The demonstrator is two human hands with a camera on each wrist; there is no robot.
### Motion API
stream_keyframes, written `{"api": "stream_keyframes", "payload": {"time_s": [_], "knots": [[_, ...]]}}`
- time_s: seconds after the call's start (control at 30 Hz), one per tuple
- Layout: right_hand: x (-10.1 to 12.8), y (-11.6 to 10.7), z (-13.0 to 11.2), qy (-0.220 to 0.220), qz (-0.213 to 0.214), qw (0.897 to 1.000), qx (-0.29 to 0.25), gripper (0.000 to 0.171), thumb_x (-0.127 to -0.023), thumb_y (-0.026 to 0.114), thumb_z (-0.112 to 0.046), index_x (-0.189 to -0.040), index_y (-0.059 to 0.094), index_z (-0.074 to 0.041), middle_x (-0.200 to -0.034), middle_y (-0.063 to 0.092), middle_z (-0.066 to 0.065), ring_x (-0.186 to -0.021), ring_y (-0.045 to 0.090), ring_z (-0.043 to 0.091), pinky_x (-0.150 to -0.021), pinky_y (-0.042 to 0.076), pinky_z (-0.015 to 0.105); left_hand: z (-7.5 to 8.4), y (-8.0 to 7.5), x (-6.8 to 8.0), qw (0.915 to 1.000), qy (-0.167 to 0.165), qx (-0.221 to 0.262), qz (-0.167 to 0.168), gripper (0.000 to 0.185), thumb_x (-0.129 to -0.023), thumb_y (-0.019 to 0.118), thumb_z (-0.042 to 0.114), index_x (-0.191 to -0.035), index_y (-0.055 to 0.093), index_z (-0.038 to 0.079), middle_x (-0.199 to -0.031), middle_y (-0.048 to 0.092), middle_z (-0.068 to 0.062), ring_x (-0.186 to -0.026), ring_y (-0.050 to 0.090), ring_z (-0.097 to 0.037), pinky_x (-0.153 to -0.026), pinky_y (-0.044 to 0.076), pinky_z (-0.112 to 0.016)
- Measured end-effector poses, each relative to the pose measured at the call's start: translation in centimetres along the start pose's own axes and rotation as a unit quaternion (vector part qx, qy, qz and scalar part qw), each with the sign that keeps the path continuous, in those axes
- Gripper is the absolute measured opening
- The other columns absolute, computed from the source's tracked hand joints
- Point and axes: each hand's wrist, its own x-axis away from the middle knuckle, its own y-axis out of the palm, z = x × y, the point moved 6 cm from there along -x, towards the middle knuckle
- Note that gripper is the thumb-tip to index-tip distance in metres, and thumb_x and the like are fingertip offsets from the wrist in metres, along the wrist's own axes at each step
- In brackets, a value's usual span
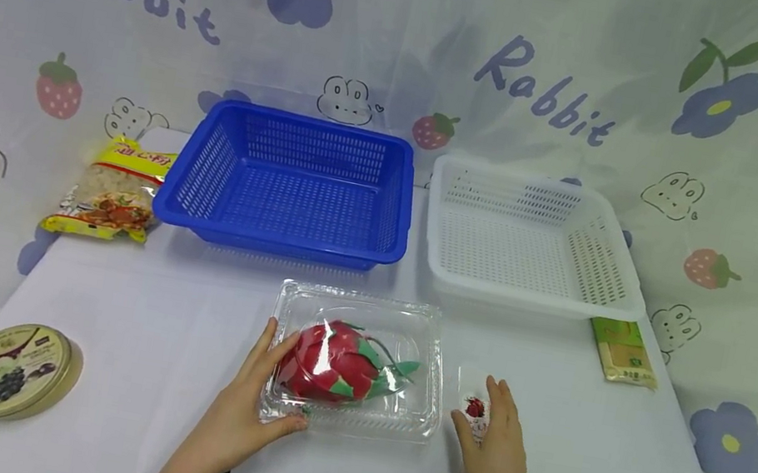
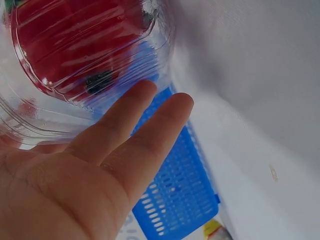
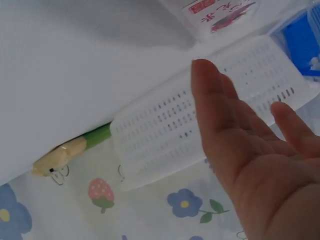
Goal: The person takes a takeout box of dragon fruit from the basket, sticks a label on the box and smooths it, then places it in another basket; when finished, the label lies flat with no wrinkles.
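A clear plastic clamshell box (image 1: 422,423) lies at the front middle, with a red and green dragon fruit (image 1: 335,364) inside. My left hand (image 1: 245,407) is at the box's left front corner. Its fingers lie along the left side and the thumb is by the front edge; in the left wrist view two fingers stretch out straight beside the clear wall. Right of the box my right hand (image 1: 497,452) has its fingers extended and thumb spread. Close by it is a small clear packet (image 1: 475,406) with red print, partly hidden by the hand in the head view.
Behind the box stand a blue basket (image 1: 279,243) and a white basket (image 1: 528,297). A yellow food bag (image 1: 116,190) leans left of the blue one. A green and tan packet (image 1: 625,352) lies at right, a round tin (image 1: 13,371) at front left. Patterned cloth hangs behind.
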Motion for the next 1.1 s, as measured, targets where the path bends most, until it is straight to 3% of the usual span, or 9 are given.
{"api": "stream_keyframes", "payload": {"time_s": [0.3,0.57,0.7,0.93,1.1], "knots": [[-0.7,0.3,1.7,0.083,-0.036,0.996,0.023,0.078,-0.081,0.072,-0.009,-0.147,0.031,0.003,-0.151,0.022,0.037,-0.129,0.036,0.060,-0.097,0.038,0.071,-0.1,0.1,0.0,1.0000,-0.001,0.007,-0.007,0.104,-0.067,0.088,0.026,-0.151,0.027,0.039,-0.165,0.006,-0.005,-0.143,0.027,-0.046,-0.099,0.038,-0.070],[-1.5,0.1,1.9,0.062,-0.010,0.997,0.045,0.075,-0.076,0.073,0.002,-0.142,0.037,0.006,-0.137,0.036,0.042,-0.115,0.045,0.063,-0.089,0.043,0.070,-0.1,0.0,0.0,1.0000,-0.005,0.004,-0.007,0.104,-0.067,0.088,0.026,-0.151,0.028,0.039,-0.165,0.006,-0.005,-0.143,0.027,-0.046,-0.100,0.038,-0.069],[-1.9,0.1,2.2,0.060,-0.019,0.997,0.034,0.077,-0.075,0.074,0.002,-0.142,0.037,0.006,-0.130,0.041,0.044,-0.111,0.047,0.063,-0.086,0.045,0.069,-0.1,-0.1,-0.1,1.0000,0.003,0.003,-0.004,0.104,-0.067,0.088,0.026,-0.151,0.028,0.038,-0.165,0.006,-0.005,-0.144,0.027,-0.046,-0.100,0.037,-0.069],[-2.1,0.1,3.1,0.097,-0.054,0.994,0.010,0.080,-0.076,0.075,-0.003,-0.144,0.034,0.005,-0.118,0.045,0.042,-0.100,0.055,0.057,-0.077,0.049,0.063,-0.1,0.0,-0.1,1.0000,0.008,0.002,-0.003,0.104,-0.066,0.089,0.026,-0.150,0.029,0.038,-0.165,0.007,-0.006,-0.143,0.028,-0.046,-0.100,0.038,-0.068],[-2.2,0.0,3.2,0.099,-0.058,0.993,0.007,0.077,-0.076,0.076,-0.006,-0.143,0.039,0.000,-0.106,0.059,0.032,-0.081,0.059,0.036,-0.060,0.048,0.042,0.0,-0.1,0.0,0.9999,0.010,0.002,0.001,0.104,-0.066,0.089,0.025,-0.150,0.029,0.038,-0.165,0.007,-0.007,-0.143,0.028,-0.046,-0.100,0.038,-0.069]]}}
